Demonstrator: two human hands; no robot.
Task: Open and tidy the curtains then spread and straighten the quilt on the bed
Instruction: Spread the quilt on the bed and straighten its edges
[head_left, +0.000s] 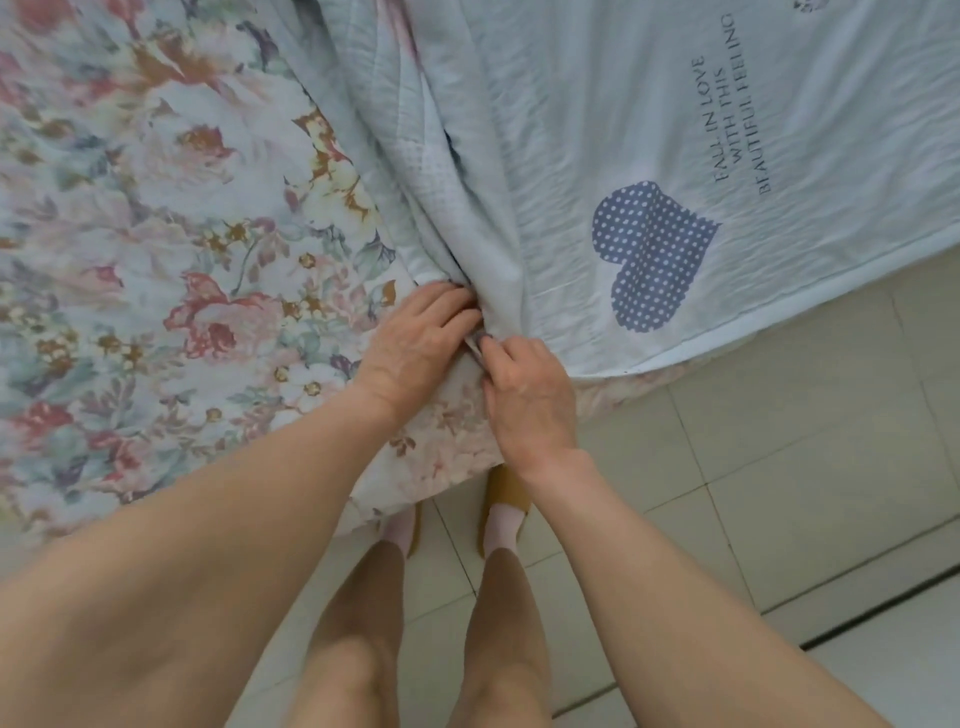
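Note:
A pale blue quilt with a dotted blue heart and printed words lies across the right half of the bed, bunched into folds along its left edge. Beneath it a floral sheet covers the bed. My left hand and my right hand meet at the quilt's bunched lower corner near the bed's edge. Both pinch the fabric there, fingers closed on it. No curtains are in view.
Pale floor tiles run along the right and below the bed. The person's bare legs and feet in pink socks and tan slippers stand against the bed's edge. A dark strip crosses the floor at the lower right.

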